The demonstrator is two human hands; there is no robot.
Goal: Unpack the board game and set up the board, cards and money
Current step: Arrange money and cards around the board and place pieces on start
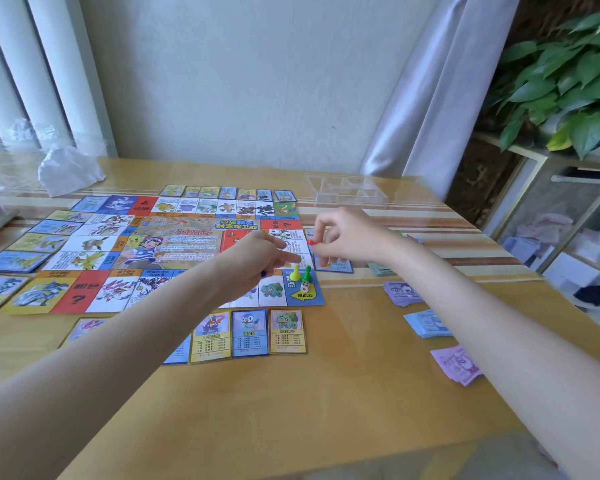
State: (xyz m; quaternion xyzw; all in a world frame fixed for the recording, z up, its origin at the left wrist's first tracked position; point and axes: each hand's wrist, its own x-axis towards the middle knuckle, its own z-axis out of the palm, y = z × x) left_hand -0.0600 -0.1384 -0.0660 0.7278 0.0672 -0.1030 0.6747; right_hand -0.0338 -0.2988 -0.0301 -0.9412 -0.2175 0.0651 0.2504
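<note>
Head view: the colourful board lies flat at my ten o'clock on the tabletop, cards ringing it. My right hand pinches a red pawn; my left hand curls round something blue, mostly hidden. Yellow and green pawns stand on the board's corner. Money stacks lie at three o'clock, partly behind my forearm.

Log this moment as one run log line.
stage: placing pawns | right hand: pinching red pawn | left hand: over board | yellow pawn, green pawn: start corner
</note>
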